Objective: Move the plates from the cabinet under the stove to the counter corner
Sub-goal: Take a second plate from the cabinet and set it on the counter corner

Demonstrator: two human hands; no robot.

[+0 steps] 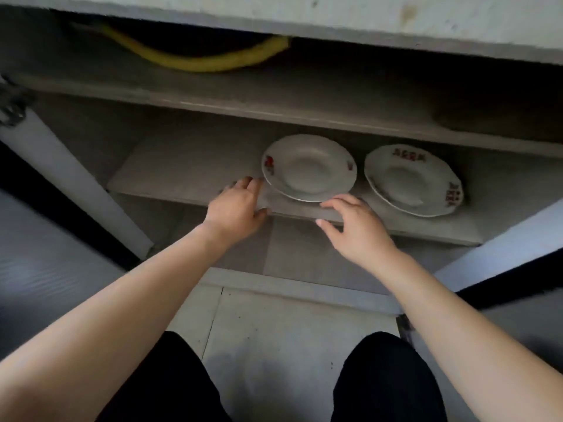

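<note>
Both my hands, left hand (236,208) and right hand (355,226), spread open and empty at the lower cabinet shelf (189,169) edge, flank the nearer of two floral-rimmed plates, left plate (309,167) and right plate (412,181), their rim markings unreadable.

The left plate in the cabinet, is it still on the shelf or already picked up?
On the shelf. The left plate lies flat there, with the left hand and right hand open at its near edge, gripping nothing.

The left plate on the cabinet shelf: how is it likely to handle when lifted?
The left plate looks like glazed ceramic, so probably rigid, breakable and somewhat slick. Its rim overhangs the shelf edge, which should let fingers get under it. Both the left hand and right hand are open beside it, not gripping.
</note>
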